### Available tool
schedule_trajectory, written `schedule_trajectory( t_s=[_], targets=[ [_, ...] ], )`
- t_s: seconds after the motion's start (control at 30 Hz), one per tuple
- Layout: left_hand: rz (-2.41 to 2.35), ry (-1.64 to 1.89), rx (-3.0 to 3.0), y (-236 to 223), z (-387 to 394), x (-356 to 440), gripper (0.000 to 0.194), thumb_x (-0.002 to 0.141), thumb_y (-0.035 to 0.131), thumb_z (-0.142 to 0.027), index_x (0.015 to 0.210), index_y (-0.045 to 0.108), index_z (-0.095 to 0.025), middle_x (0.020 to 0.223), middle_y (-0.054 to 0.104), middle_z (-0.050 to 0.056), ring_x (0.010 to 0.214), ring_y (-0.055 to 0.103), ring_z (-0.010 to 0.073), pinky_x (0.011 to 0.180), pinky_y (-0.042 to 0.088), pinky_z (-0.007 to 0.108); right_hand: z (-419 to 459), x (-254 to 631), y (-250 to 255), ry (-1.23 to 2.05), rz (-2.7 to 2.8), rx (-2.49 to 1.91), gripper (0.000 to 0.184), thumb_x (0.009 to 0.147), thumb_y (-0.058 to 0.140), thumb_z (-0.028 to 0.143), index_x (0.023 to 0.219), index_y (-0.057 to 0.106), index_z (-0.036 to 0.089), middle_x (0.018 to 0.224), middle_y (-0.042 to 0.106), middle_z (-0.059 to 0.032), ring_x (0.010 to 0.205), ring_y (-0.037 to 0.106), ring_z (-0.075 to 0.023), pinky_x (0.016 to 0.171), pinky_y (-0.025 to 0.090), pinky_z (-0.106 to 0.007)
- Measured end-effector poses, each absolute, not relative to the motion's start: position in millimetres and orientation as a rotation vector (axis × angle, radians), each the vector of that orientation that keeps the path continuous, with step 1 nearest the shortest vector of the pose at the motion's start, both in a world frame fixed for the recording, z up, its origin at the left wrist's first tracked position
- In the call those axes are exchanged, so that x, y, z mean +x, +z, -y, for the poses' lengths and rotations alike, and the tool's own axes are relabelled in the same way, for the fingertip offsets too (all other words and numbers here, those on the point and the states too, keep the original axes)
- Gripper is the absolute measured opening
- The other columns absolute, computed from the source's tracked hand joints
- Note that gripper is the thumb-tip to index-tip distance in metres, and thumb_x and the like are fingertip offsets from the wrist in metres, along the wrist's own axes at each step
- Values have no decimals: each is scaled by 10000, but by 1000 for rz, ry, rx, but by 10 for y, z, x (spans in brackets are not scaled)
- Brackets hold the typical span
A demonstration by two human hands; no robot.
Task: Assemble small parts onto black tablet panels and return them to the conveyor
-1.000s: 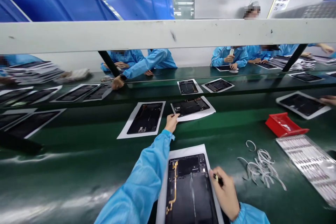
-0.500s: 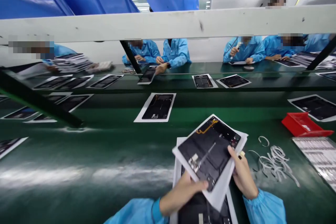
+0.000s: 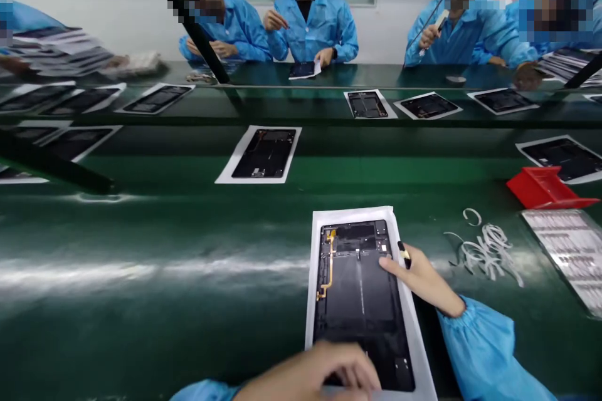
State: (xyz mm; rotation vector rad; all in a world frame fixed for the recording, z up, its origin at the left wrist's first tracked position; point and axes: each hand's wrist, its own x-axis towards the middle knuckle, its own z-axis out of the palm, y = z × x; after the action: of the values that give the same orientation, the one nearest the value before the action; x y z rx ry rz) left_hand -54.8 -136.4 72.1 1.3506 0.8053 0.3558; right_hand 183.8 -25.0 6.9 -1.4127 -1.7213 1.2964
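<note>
Nearer than the red bin (image 3: 540, 194) and left of it, one open tablet (image 3: 371, 301) lies on white paper (image 3: 417, 338); the worktop (image 3: 141, 326) stretches broadly farther left. Just nearer than the bin lies one blister tray (image 3: 562, 250); left of it, one strip tangle (image 3: 493, 250). The right hand (image 3: 418, 276) clasps the tablet's bin-side edge, thumb on top; the blurred left hand (image 3: 324, 366) curls over the near end, its hold impossible to tell.

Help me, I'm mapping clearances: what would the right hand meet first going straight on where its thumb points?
Seemingly the dark panel: the thumb of the right hand overlaps its right edge. Whether they touch, or leave a slight gap, I can't tell.
</note>
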Motion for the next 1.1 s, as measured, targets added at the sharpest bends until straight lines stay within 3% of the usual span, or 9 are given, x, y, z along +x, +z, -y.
schedule_trajectory(
  t_s=[0.1, 0.17, 0.33, 0.43, 0.5, 0.57, 0.67, 1.1],
  targets=[
    [-1039, 389, 1487, 649, 899, -592, 147, 920, 531, -287, 1015, 642, -275, 943, 682, 21, 893, 637, 183, 814, 508, 322, 193, 2007, 95, 921, 1681, -1601, 329, 810, 661, 498, 794, 667, 169, 657, 550, 11, 606, 512, -147, 586, 412, -266],
    [-1167, 478, 1628, 569, 631, -561, 164, 914, 536, -279, 1055, 616, -254, 998, 658, 39, 921, 622, 195, 830, 498, 331, 178, 2073, 121, 801, 1571, -1610, 349, 852, 609, 503, 750, 673, 176, 628, 490, 19, 575, 466, -135, 565, 383, -268],
    [-1210, 581, 1877, 305, 231, -275, 330, 902, 589, -272, 1228, 539, -260, 1225, 575, 56, 1145, 536, 230, 990, 428, 380, 342, 1963, 89, 850, 1299, -1382, 449, 978, 400, 467, 724, 645, 189, 765, 576, -38, 741, 558, -168, 671, 437, -288],
    [-1210, 617, 1923, 193, 149, -100, 251, 910, 588, -257, 1160, 586, -240, 1143, 606, 46, 1087, 558, 216, 955, 443, 360, 483, 1853, 8, 1017, 1290, -1292, 450, 1007, 344, 418, 716, 601, 191, 721, 563, -26, 623, 534, -138, 588, 440, -275],
    [-1202, 615, 1941, 142, 126, -49, 111, 918, 576, -238, 1004, 644, -223, 1013, 634, 30, 995, 583, 202, 897, 460, 342, 528, 1817, -33, 1063, 1365, -1264, 387, 997, 399, 386, 726, 599, 194, 707, 580, -27, 644, 563, -148, 616, 469, -285],
    [-1201, 603, 1963, 104, 121, -52, 105, 924, 563, -229, 886, 659, -212, 932, 631, 24, 932, 592, 192, 856, 465, 332, 526, 1807, -58, 1046, 1409, -1248, 265, 957, 506, 355, 765, 607, 202, 736, 614, -29, 717, 609, -166, 683, 502, -301],
    [-1251, 631, 1990, 60, 145, -104, 113, 919, 562, -221, 873, 665, -215, 933, 615, 29, 909, 592, 190, 833, 469, 330, 487, 1811, -82, 1037, 1377, -1293, 117, 873, 642, 330, 864, 614, 217, 815, 649, -24, 741, 640, -165, 699, 536, -299],
    [-1319, 674, 2120, 74, 200, -123, 117, 868, 560, -171, 796, 645, -206, 863, 628, 29, 811, 583, 189, 784, 460, 351, 456, 1790, -131, 1000, 1380, -1395, 169, 862, 644, 370, 819, 644, 207, 785, 650, -33, 751, 641, -179, 672, 555, -294]
  ],
)
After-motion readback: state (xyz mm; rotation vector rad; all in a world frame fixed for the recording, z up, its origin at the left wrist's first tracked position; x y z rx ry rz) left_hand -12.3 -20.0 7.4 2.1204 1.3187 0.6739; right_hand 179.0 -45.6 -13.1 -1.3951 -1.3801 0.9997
